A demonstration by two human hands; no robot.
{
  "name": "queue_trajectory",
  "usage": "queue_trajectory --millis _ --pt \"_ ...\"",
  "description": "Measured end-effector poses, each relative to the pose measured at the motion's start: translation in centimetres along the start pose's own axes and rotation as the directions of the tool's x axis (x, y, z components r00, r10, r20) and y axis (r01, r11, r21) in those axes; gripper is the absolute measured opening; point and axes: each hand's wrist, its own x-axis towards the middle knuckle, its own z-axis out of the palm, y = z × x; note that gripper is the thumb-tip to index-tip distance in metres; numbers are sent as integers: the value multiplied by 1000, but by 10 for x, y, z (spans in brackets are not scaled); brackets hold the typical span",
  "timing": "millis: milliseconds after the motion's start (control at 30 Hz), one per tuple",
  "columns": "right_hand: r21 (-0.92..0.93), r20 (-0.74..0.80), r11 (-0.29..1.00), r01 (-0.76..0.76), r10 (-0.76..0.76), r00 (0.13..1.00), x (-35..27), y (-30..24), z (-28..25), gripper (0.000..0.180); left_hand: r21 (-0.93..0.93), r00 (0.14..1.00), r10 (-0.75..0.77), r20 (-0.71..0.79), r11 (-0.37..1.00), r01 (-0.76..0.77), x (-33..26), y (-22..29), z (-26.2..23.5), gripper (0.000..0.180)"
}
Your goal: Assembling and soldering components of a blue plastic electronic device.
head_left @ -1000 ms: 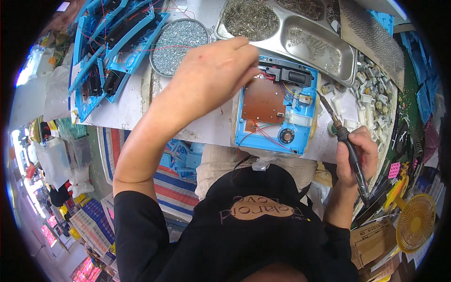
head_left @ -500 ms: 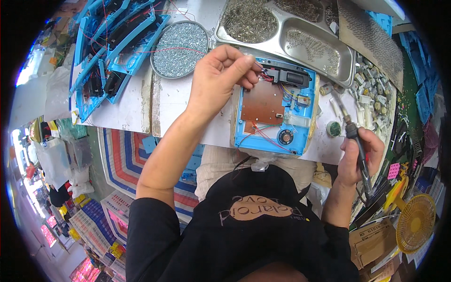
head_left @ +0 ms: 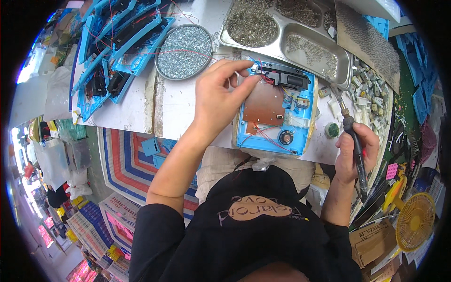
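My left hand [head_left: 221, 96] is over the upper left corner of a blue plastic casing [head_left: 307, 101]. Its thumb and index finger close around something small and pale beside thin red wires; I cannot make out what it is. Inside the casing sit a brown circuit board [head_left: 263, 104], a black plastic holder [head_left: 295, 81] along the far side and a round speaker [head_left: 285, 137] near the front. To the right, my right hand [head_left: 358, 152] is wrapped around the dark handle of a soldering iron [head_left: 348, 123], its tip pointing away from me toward the metal tray.
A round dish of small metal pins [head_left: 183, 51] stands left of the casing, near stacked blue casings [head_left: 134, 58] with loose wires. Behind lies a metal compartment tray [head_left: 279, 44] of springs. Small parts [head_left: 369, 94] pile at right, beside a small green-filled pot [head_left: 331, 129].
My left hand has moved slightly down, its fingers shifting to the casing's far left corner. My right hand with the soldering iron has barely moved.
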Motion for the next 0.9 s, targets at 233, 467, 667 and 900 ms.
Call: queue_trajectory --millis 233,467,667,900 --pt "21 -2 999 -33 33 999 0 -7 0 36 -9 978 190 81 982 -190 16 5 25 13" --pt "34 127 999 -6 1 992 22 -5 31 51 51 859 428 280 887 -458 12 13 22 17" --pt "-4 150 997 74 -72 986 45 5 83 56 126 901 356 247 910 -394 10 20 25 15" --pt "-60 110 991 122 -115 987 50 3 91 50 -68 947 304 105 952 -298 5 5 26 15"
